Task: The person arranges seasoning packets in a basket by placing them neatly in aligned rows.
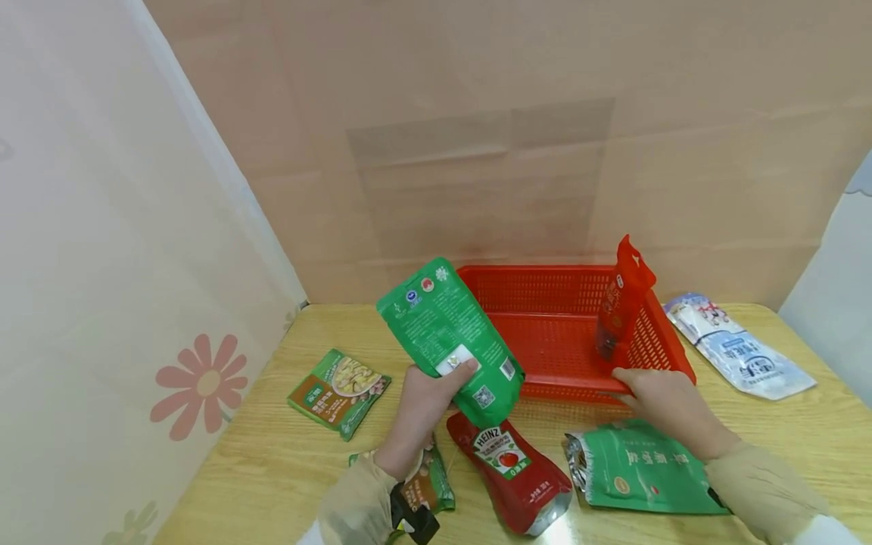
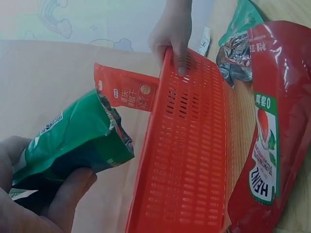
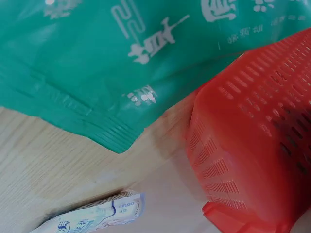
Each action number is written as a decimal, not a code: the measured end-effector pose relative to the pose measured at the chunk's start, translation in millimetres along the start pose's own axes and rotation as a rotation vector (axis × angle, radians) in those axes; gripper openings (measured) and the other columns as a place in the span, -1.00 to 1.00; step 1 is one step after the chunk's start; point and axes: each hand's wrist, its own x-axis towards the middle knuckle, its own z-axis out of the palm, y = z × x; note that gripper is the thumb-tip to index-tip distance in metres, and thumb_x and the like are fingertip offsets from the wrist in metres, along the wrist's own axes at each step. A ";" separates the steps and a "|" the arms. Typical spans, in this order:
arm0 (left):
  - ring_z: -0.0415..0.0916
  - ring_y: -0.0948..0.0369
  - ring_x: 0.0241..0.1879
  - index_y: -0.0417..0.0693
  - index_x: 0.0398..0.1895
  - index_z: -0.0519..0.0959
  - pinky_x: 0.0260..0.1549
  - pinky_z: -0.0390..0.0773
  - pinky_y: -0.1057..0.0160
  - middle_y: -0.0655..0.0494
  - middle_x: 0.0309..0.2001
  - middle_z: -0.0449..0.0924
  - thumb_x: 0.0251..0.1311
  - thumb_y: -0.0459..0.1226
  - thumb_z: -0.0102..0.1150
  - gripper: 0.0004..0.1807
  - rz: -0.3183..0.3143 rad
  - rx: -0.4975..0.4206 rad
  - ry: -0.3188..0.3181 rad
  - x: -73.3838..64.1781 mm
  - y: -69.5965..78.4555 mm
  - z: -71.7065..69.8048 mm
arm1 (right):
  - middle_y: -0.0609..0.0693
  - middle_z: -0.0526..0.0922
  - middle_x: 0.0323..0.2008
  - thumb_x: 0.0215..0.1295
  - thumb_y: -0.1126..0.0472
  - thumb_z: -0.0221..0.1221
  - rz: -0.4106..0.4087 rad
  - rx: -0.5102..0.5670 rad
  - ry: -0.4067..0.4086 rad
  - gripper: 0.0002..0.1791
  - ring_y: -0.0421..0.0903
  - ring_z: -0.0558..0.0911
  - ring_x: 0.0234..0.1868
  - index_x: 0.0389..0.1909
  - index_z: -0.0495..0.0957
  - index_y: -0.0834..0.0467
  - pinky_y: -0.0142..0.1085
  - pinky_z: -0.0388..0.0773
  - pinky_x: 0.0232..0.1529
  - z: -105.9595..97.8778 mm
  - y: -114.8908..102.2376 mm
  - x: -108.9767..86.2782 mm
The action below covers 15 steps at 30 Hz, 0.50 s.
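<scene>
My left hand [image 1: 424,405] grips a green pouch [image 1: 455,333] by its lower part, thumb across the printed back. The pouch is held up in front of the left end of a red plastic basket [image 1: 534,344]. My right hand [image 1: 671,405] holds the basket's front rim near the right corner, its thumb over the rim in the left wrist view. Inside the basket, a red snack packet [image 1: 623,295] stands upright against the right end. A Heinz ketchup pouch [image 1: 514,477] lies on the table below the green pouch.
A green packet with a silver end [image 1: 643,469] lies under my right forearm. Right of the basket is a white and blue pouch [image 1: 739,348]. At left lies a green and brown food packet [image 1: 338,393], with a similar packet [image 1: 436,481] partly hidden by my left wrist.
</scene>
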 end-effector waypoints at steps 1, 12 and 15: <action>0.65 0.21 -0.09 -0.16 0.14 0.44 -0.06 0.61 0.21 -0.07 0.03 0.63 0.17 -0.14 0.26 -0.50 0.004 -0.007 0.003 0.9 -0.2 1.2 | -0.20 0.42 -0.71 -0.18 0.17 0.49 -0.005 -0.006 0.005 -0.64 -0.27 0.34 -0.67 -0.53 0.43 0.00 -0.36 0.30 -0.66 0.5 0.5 -0.4; 0.67 0.19 -0.10 -0.10 0.08 0.49 -0.08 0.62 0.20 -0.05 -0.01 0.65 0.18 -0.13 0.24 -0.57 0.027 0.015 0.021 29.2 8.3 25.0 | -0.20 0.36 -0.71 -0.21 0.22 0.50 -0.043 -0.041 0.034 -0.59 -0.25 0.33 -0.66 -0.55 0.37 0.02 -0.33 0.37 -0.66 1.7 0.2 0.7; 0.67 0.15 -0.09 -0.09 0.08 0.47 -0.09 0.63 0.18 -0.05 -0.01 0.65 0.18 -0.13 0.24 -0.57 0.016 0.017 0.022 38.6 11.5 36.6 | -0.19 0.38 -0.71 -0.19 0.22 0.49 -0.028 -0.037 0.022 -0.61 -0.25 0.34 -0.66 -0.54 0.39 0.01 -0.33 0.39 -0.64 1.3 0.1 1.2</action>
